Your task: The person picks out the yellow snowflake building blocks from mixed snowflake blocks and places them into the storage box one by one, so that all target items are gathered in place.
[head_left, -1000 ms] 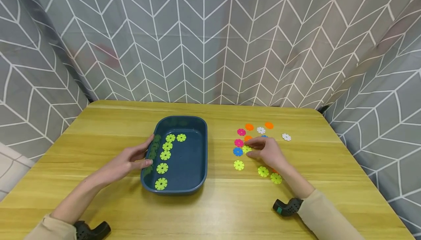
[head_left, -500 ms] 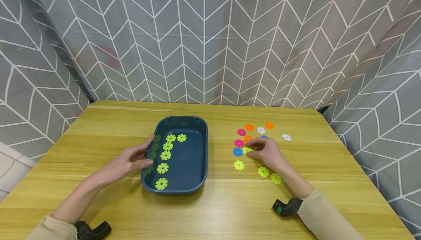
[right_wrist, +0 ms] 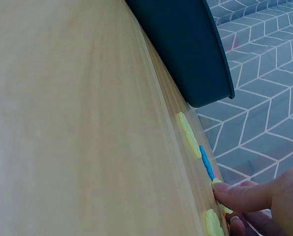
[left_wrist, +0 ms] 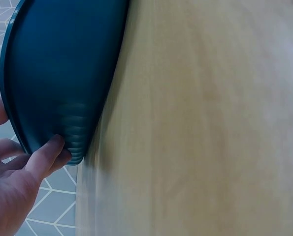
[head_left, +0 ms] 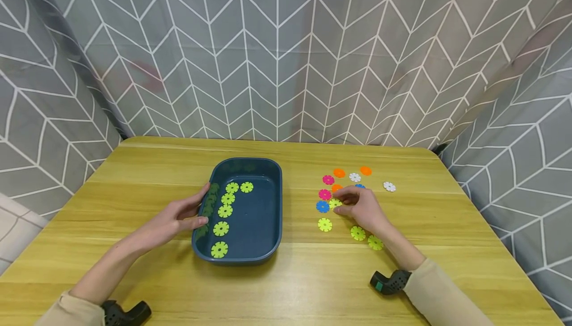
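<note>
Grey curtain (head_left: 277, 68) with white chevrons stands beyond both hands and meets the far edge of a wood-grain table (head_left: 156, 162). A dark blue basin (head_left: 252, 217) with rounded corners sits upright, immediately right of the left hand (head_left: 176, 217). That hand holds the basin's left rim and wall, thumb and fingers set well apart along the edge. A strip of wood separates the basin's right wall from the loose discs about the right hand (head_left: 359, 204); a broader stretch runs between the forearms, nearer the person. The right hand is mostly closed, thumb and fingertips pinching a yellow-green disc (head_left: 335, 203) by its edges at table level. A blue disc (head_left: 322, 207) and a pink disc (head_left: 324, 195) lie close to the left of those fingertips, limiting room there; an orange disc (head_left: 336, 188) lies just beyond them. A white disc (head_left: 389, 186) lies apart, right of the hand. Six flat discs (head_left: 225, 211), also yellow-green, lie inside the basin: five lined along the side nearest the left hand, one right of the farthest.
</note>
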Tool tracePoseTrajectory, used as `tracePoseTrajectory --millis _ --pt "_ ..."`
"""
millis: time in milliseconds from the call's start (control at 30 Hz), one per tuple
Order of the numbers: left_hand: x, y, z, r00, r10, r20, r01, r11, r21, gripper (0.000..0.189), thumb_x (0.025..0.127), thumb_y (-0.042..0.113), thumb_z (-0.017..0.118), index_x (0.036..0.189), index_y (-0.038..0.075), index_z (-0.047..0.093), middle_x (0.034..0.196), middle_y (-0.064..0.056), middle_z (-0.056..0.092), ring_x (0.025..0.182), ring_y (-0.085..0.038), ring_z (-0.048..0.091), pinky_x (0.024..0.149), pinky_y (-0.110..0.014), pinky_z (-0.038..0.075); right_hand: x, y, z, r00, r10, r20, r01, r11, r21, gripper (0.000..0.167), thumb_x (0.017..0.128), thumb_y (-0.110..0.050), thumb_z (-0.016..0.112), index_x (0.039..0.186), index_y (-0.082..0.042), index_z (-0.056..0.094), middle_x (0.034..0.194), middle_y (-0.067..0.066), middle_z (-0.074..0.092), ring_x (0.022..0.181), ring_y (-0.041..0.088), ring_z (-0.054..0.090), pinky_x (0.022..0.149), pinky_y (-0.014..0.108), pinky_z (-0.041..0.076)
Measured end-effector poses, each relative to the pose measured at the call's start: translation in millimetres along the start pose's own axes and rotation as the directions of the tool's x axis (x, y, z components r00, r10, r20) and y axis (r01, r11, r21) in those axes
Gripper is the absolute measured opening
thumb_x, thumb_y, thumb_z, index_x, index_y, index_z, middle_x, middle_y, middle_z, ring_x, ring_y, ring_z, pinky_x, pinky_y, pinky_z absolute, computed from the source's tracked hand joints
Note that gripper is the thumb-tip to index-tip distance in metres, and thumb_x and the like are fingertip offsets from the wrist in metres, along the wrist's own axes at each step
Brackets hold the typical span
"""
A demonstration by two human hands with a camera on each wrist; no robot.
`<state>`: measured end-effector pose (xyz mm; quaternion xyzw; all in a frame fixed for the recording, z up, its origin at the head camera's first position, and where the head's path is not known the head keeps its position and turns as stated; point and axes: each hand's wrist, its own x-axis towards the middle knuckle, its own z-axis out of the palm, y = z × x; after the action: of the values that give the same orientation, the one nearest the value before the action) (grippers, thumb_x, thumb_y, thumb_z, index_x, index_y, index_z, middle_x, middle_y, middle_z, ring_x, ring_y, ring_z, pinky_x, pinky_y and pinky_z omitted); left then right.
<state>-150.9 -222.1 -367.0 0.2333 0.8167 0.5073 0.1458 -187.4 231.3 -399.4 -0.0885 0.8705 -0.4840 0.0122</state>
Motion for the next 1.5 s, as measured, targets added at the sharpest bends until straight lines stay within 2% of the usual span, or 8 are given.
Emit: tracePoseTrajectory --millis 233,467,767,1033,1267,1500 --pt "0.1 0.5 -0.2 1.0 -0.002 0.003 0.002 1.0 -0.007 0.078 0.101 0.016 0.057 0.158 -0.002 0.007 0.165 -0.027 0.003 0.145 -0.052 0.021 0.097 -0.008 0.039 -2.4 -1.6 0.1 1.0 -0.019 0.008 0.019 0.999 0.036 0.029 0.083 -0.004 0.08 0.111 -0.001 0.072 0.113 0.017 0.071 0.096 0.026 0.065 0.08 0.02 0.052" --pt "-0.6 0.3 -0.3 1.0 -0.005 0.004 0.006 1.0 -0.013 0.078 0.101 0.016 0.058 0.158 -0.002 0.007 0.165 -0.026 0.003 0.145 -0.051 0.021 0.097 -0.008 0.039 -0.7 0.8 0.7 1.0 0.01 0.019 -0.011 1.0 0.007 0.029 0.084 -0.005 0.079 0.112 -0.001 0.073 0.109 0.017 0.071 0.085 0.021 0.059 0.07 0.021 0.05" --pt "-0.7 0.6 0.2 1.0 -0.009 0.005 0.009 1.0 -0.023 0.079 0.101 0.016 0.058 0.158 -0.002 0.007 0.165 -0.027 0.003 0.145 -0.052 0.021 0.096 -0.008 0.04 -0.3 1.0 -0.3 1.0 -0.002 0.021 0.002 1.0 -0.006 0.029 0.084 -0.007 0.08 0.112 -0.002 0.075 0.107 0.015 0.071 0.082 0.021 0.058 0.066 0.022 0.048" --pt "-1.0 0.7 0.4 1.0 -0.011 -0.002 0.011 1.0 0.0 0.079 0.101 0.018 0.059 0.159 -0.001 0.008 0.165 -0.027 0.004 0.145 -0.051 0.023 0.097 -0.008 0.039 -1.6 -3.1 -0.6 1.0 0.007 0.027 -0.008 1.0 0.025 0.029 0.083 -0.01 0.082 0.111 -0.004 0.076 0.108 0.013 0.072 0.087 0.018 0.063 0.073 0.021 0.053" --pt "-1.2 1.0 0.3 1.0 -0.013 -0.008 0.013 1.0 0.011 0.079 0.101 0.018 0.059 0.159 -0.001 0.008 0.164 -0.028 0.005 0.145 -0.051 0.024 0.097 -0.007 0.038 -2.2 -6.6 -1.1 0.997 0.066 0.037 -0.07 0.99 0.122 0.033 0.083 -0.008 0.081 0.115 -0.001 0.074 0.113 0.015 0.072 0.092 0.017 0.066 0.077 0.02 0.055" --pt "-1.4 1.5 0.0 1.0 -0.018 -0.009 0.018 1.0 0.014 0.08 0.101 0.018 0.059 0.159 -0.001 0.008 0.164 -0.028 0.006 0.145 -0.051 0.023 0.097 -0.007 0.037 -2.1 -8.7 -1.3 0.994 0.099 0.036 -0.103 0.981 0.164 0.034 0.083 -0.01 0.081 0.116 -0.002 0.074 0.118 0.013 0.072 0.095 0.014 0.068 0.08 0.02 0.055"
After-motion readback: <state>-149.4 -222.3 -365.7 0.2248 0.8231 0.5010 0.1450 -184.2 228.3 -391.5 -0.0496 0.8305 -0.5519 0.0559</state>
